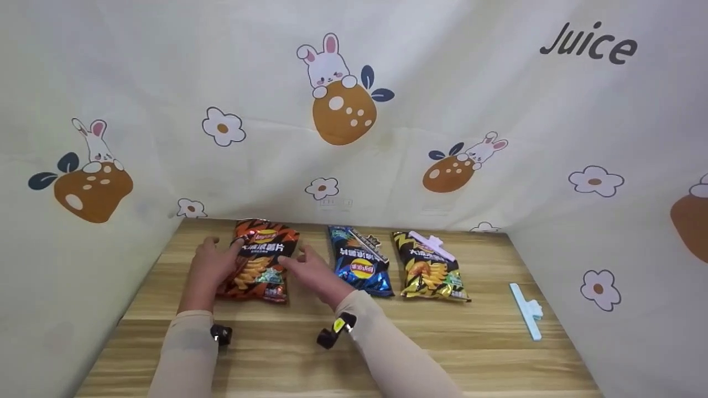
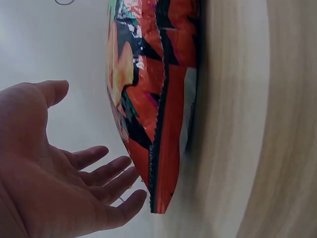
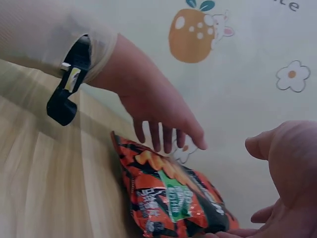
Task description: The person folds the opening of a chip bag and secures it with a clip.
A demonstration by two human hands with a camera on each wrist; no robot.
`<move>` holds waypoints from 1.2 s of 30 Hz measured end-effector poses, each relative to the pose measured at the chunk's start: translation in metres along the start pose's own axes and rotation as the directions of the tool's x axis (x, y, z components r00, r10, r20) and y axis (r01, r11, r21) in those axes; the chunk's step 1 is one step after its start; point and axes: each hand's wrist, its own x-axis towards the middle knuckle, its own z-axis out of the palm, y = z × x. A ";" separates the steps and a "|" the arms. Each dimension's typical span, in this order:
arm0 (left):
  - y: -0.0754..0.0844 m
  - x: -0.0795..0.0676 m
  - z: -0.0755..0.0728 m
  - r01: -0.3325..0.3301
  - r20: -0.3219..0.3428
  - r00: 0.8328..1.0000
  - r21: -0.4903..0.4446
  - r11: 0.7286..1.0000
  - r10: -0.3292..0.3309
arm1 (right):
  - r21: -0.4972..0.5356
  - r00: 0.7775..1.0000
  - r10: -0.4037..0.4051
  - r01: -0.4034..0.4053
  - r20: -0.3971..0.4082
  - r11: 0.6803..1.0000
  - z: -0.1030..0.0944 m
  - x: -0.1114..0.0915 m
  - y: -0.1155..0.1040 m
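Note:
A red bag of potato chips (image 1: pixel 260 271) lies on the wooden table at the left, printed side up. Over its left edge hovers my left hand (image 1: pixel 213 268), fingers loosely extended; the left wrist view shows this hand (image 2: pixel 59 173) beside the bag's sealed end (image 2: pixel 163 183), gripping nothing. My right hand (image 1: pixel 315 271) is at the bag's right side, thumb stretched toward it. In the right wrist view, that hand's (image 3: pixel 292 183) lower fingers reach the bag's (image 3: pixel 173 198) near edge; whether they touch it I cannot tell.
Right of the hands lies a blue chip bag (image 1: pixel 359 271) with a dark clip (image 1: pixel 369 246) across it. Beside it is a yellow-and-black chip bag (image 1: pixel 431 276) bearing a purple clip (image 1: pixel 434 245). A light-blue clip (image 1: pixel 525 311) lies at the table's right. Printed cloth walls (image 1: pixel 265 166) enclose the table.

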 end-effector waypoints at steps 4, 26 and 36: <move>-0.002 0.002 -0.001 0.033 0.017 0.999 -0.018 0.999 -0.033 | -0.025 0.998 0.057 -0.057 -0.009 0.998 0.011 0.006 0.000; -0.003 0.003 0.004 0.111 0.066 0.992 -0.019 0.994 -0.110 | 0.190 0.981 0.184 -0.171 -0.055 0.967 0.024 0.030 0.017; -0.002 0.000 0.008 0.118 0.162 0.981 -0.082 0.990 -0.104 | 0.366 0.990 0.123 -0.137 0.063 0.921 0.028 0.035 0.030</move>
